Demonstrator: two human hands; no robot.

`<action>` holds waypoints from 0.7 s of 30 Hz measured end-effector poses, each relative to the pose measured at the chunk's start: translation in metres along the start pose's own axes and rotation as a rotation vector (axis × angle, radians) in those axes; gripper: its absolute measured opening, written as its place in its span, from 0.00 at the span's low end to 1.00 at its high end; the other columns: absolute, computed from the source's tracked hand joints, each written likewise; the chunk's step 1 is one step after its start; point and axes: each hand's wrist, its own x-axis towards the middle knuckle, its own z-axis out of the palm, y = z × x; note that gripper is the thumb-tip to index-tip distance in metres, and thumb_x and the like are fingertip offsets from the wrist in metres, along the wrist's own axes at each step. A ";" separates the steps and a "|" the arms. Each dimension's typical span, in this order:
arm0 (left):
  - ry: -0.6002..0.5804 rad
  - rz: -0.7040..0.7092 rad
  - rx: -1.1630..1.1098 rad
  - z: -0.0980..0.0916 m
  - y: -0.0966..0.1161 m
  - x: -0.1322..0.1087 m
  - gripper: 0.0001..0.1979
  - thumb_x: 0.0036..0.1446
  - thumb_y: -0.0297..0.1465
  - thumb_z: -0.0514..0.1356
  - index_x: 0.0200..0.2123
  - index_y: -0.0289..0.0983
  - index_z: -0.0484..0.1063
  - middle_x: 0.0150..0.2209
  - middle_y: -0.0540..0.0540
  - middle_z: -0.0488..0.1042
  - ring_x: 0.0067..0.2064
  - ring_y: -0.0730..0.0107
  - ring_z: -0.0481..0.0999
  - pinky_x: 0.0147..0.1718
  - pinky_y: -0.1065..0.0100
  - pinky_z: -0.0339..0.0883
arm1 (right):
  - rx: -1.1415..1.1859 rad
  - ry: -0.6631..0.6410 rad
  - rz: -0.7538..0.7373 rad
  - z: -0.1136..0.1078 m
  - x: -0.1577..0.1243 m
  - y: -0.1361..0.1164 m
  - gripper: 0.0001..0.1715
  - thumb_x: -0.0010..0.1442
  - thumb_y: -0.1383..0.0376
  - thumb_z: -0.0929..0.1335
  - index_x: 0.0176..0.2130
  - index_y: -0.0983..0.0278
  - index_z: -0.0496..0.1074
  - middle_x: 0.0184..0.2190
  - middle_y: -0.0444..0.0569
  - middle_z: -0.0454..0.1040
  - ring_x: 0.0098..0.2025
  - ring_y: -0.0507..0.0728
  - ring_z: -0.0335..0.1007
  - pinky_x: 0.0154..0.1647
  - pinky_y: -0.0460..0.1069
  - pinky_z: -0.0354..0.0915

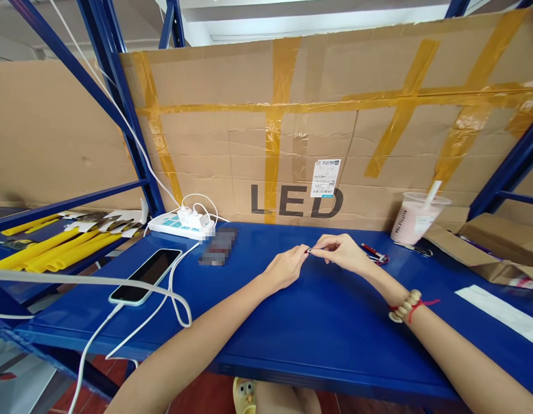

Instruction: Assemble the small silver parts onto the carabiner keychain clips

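Note:
My left hand (287,266) and my right hand (341,251) meet over the middle of the blue metal shelf (318,333). Both pinch a tiny dark part (309,250) between their fingertips; it is too small to name. My right wrist wears a bead bracelet with a red string (406,306). Small red and dark pieces (375,253) lie on the shelf just right of my right hand.
A phone (146,275) on a white cable lies at the left, behind it a white power strip (180,225). A pink drink cup with a straw (418,217) stands at the back right beside open cardboard boxes (490,244). Taped cardboard marked LED (292,132) forms the back wall. Yellow strips (54,250) lie far left.

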 end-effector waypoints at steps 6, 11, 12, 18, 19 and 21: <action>0.017 -0.048 0.029 0.002 -0.003 0.000 0.13 0.64 0.31 0.44 0.46 0.39 0.64 0.45 0.47 0.73 0.44 0.64 0.74 0.39 0.68 0.68 | -0.001 0.014 0.059 0.008 0.000 0.009 0.19 0.41 0.52 0.73 0.23 0.67 0.75 0.22 0.46 0.70 0.17 0.47 0.62 0.17 0.44 0.59; 0.046 -0.070 0.026 0.001 -0.002 0.000 0.13 0.63 0.32 0.46 0.49 0.42 0.64 0.48 0.50 0.73 0.46 0.66 0.74 0.40 0.69 0.68 | -0.021 0.018 0.142 0.009 0.000 0.010 0.18 0.41 0.54 0.73 0.24 0.67 0.75 0.18 0.45 0.69 0.18 0.48 0.62 0.18 0.44 0.58; 0.044 -0.065 0.019 0.000 -0.002 0.000 0.14 0.63 0.32 0.46 0.50 0.43 0.63 0.48 0.51 0.73 0.46 0.66 0.74 0.40 0.69 0.68 | -0.017 0.016 0.156 0.009 0.000 0.010 0.18 0.41 0.54 0.73 0.24 0.67 0.76 0.17 0.44 0.69 0.18 0.48 0.62 0.19 0.44 0.58; 0.035 -0.107 0.044 0.001 0.001 0.000 0.13 0.63 0.32 0.46 0.49 0.44 0.64 0.45 0.52 0.74 0.43 0.66 0.75 0.37 0.70 0.68 | 0.009 0.014 0.203 0.009 0.002 0.013 0.20 0.39 0.54 0.74 0.26 0.68 0.76 0.20 0.46 0.71 0.18 0.48 0.62 0.18 0.44 0.58; 0.035 -0.120 0.053 0.002 0.002 0.000 0.13 0.63 0.32 0.46 0.48 0.44 0.64 0.45 0.52 0.74 0.44 0.66 0.75 0.37 0.70 0.68 | 0.013 0.015 0.204 0.009 0.002 0.015 0.20 0.39 0.54 0.74 0.27 0.68 0.76 0.21 0.47 0.72 0.18 0.48 0.62 0.17 0.44 0.58; 0.037 -0.142 0.063 0.003 0.003 0.001 0.13 0.63 0.32 0.46 0.47 0.44 0.64 0.45 0.51 0.74 0.43 0.66 0.75 0.36 0.70 0.68 | 0.016 0.011 0.191 0.008 0.003 0.017 0.21 0.40 0.53 0.73 0.28 0.68 0.76 0.25 0.48 0.73 0.18 0.48 0.63 0.17 0.44 0.58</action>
